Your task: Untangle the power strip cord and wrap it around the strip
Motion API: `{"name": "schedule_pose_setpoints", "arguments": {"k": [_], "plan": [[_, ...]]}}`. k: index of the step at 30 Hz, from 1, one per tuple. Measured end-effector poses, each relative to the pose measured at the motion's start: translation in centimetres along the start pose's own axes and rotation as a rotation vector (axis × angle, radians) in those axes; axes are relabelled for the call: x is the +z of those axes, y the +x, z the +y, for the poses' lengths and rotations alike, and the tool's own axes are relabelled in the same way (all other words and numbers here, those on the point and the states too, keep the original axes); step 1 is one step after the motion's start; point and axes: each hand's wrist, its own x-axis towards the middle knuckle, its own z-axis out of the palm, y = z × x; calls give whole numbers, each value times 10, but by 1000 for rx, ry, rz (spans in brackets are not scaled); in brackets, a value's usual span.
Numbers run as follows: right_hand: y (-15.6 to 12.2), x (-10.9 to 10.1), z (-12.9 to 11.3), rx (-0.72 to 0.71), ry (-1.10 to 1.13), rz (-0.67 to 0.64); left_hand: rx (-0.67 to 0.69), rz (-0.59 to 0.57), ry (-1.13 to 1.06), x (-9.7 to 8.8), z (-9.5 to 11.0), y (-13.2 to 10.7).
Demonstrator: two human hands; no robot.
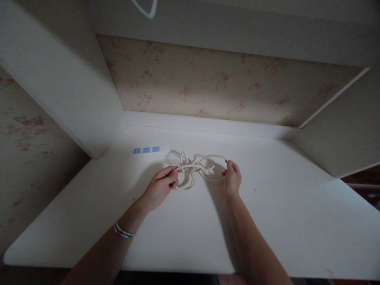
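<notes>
Silvery bangle (123,233) on left wrist (133,217)

Rose-sprigged wallpaper (185,93) marks what appears to be a room in a home, the floral print backing a white desk (282,213) fitted between pale panels (83,79) under an overhead unit (222,35).

Remote count from my end: left hand (162,184), 1 | right hand (232,178), 1 | power strip (151,150), 1 | sockets (146,150), 3 | cord (190,166), 1 | plug (210,170), 1 | tabletop (276,209), 1 | bracelets (123,231), I can't tell if 1 or 2
</notes>
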Motion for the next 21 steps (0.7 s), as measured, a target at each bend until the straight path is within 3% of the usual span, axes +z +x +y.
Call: {"name": "schedule_pose_setpoints", "arguments": {"k": [8,13,18,21], "plan": [[-10,1,-5,131,-39,-293,-74,-189,161,-1,-2,-4],[-13,3,-6,95,-21,-349,-18,-89,182,2,0,-3],[-22,3,-3,-126,-64,-337,72,-32,35,5,2,-1],[-39,0,-9,-376,-227,-450,87,-24,-3,5,2,0]]}}
